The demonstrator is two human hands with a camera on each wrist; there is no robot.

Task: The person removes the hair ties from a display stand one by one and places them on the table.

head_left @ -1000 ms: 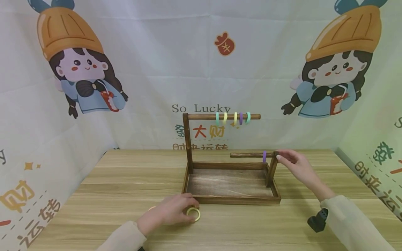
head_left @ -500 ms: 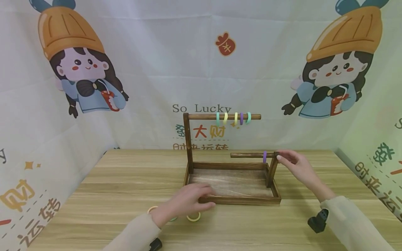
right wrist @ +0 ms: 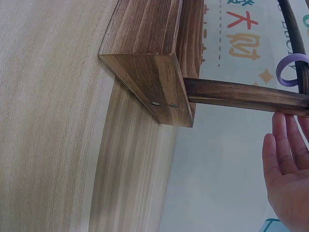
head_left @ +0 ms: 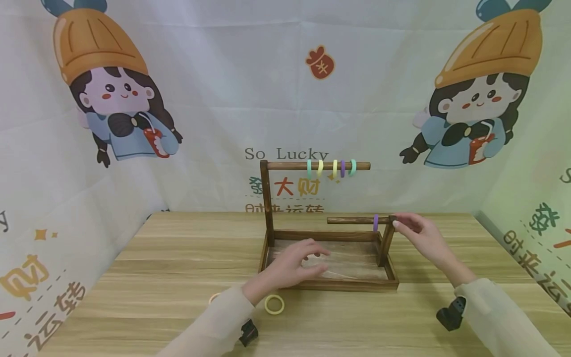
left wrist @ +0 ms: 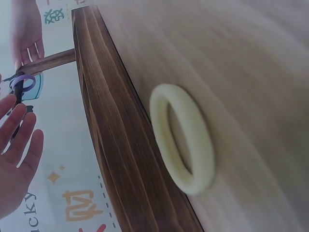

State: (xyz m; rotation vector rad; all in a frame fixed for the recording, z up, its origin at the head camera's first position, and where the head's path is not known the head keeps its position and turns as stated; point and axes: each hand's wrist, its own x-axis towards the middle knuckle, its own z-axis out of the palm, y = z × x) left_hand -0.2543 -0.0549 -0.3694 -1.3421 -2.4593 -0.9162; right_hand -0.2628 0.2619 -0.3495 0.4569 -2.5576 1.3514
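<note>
My left hand (head_left: 296, 263) is over the tray base of a dark wooden rack (head_left: 339, 285), its fingers apart and holding nothing. In the left wrist view, the same hand (left wrist: 17, 154) shows loosely spread fingers. At the rack's short right post, my right hand (head_left: 421, 235) pinches the top between thumb and fingers. A purple ring (head_left: 376, 222) hangs on the lower bar close to that hand. Several green, yellow and purple rings hang on the upper bar (head_left: 285, 166). On the table, a yellow ring (head_left: 274, 304) lies flat before the rack.
An orange ring (head_left: 214, 298) lies on the wood-grain table (head_left: 178, 258), partly hidden by the left sleeve (head_left: 214, 322). The rack's tall left post (head_left: 267, 208) rises behind the left hand. A printed cloth (head_left: 214, 99) hangs behind the table.
My left hand has left the yellow ring and moved right, forward and up over the tray, its fingers opening. The yellow ring stays on the table. The right hand keeps its place.
</note>
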